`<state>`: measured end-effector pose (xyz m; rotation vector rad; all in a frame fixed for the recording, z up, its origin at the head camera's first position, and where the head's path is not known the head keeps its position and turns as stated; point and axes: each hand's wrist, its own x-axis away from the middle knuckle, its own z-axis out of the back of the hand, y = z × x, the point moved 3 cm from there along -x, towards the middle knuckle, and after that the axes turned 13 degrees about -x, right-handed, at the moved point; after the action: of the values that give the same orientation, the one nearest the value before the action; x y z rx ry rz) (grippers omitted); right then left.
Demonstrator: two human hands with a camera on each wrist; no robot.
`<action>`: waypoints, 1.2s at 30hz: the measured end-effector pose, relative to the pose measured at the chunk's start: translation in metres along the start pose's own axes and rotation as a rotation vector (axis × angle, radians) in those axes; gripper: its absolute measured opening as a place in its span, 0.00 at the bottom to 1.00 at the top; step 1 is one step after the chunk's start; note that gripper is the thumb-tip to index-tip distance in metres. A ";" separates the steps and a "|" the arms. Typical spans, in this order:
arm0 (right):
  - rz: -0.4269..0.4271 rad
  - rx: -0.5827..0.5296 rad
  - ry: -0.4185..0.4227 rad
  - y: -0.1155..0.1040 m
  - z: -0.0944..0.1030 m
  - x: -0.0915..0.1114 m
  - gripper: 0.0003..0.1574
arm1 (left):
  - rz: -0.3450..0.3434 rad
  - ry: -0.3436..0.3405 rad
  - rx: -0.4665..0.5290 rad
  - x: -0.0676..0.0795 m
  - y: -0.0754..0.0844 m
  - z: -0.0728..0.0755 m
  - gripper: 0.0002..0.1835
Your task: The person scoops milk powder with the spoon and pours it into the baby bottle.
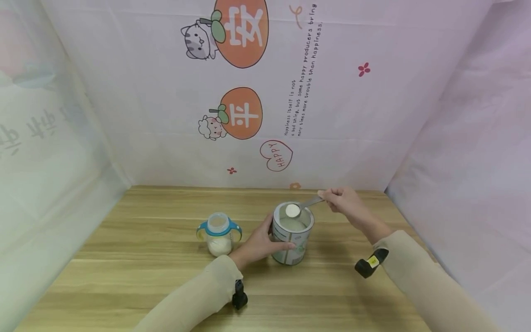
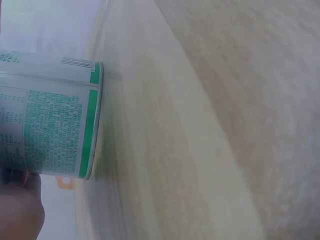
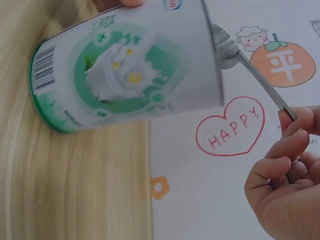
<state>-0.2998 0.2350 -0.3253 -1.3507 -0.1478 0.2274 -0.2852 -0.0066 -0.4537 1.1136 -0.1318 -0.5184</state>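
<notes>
A milk powder can (image 1: 289, 235), white and green, stands open-topped on the table with pale powder inside. My left hand (image 1: 260, 242) grips its side, thumb across the front and fingers round the far side. In the right hand (image 1: 346, 205) the end of a metal spoon (image 1: 311, 202) is pinched between thumb and fingers. The spoon's round bowl, heaped with white powder, is over the can's mouth near the back rim. From the right wrist view, the bowl's underside (image 3: 227, 47) shows just past the rim, with the right hand (image 3: 287, 175) curled at the handle.
Left of the can stands a baby bottle (image 1: 220, 242) with a blue collar and two side handles, uncapped, with white contents. Behind the wooden table (image 1: 166, 276) hangs a printed white cloth (image 1: 332, 115); more cloth flanks both sides. A black camera strap is on each wrist.
</notes>
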 end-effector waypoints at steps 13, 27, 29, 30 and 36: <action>0.000 0.004 -0.063 -0.028 -0.027 -0.016 0.30 | -0.002 -0.003 0.008 -0.001 -0.002 0.000 0.54; 0.058 0.033 -0.082 -0.053 -0.091 -0.037 0.30 | -0.012 -0.014 -0.017 0.000 -0.001 0.003 0.53; 0.068 0.022 -0.094 -0.054 -0.099 -0.039 0.30 | -0.013 -0.017 -0.008 0.001 -0.001 0.002 0.52; 0.074 0.012 -0.100 -0.054 -0.103 -0.041 0.30 | -0.013 -0.019 -0.004 0.001 -0.001 0.002 0.52; 0.096 0.040 -0.117 -0.054 -0.126 -0.049 0.28 | 0.003 -0.022 -0.024 0.000 -0.004 0.002 0.54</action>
<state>-0.3138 0.0928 -0.2979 -1.3064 -0.1756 0.3893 -0.2875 -0.0093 -0.4561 1.0848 -0.1462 -0.5288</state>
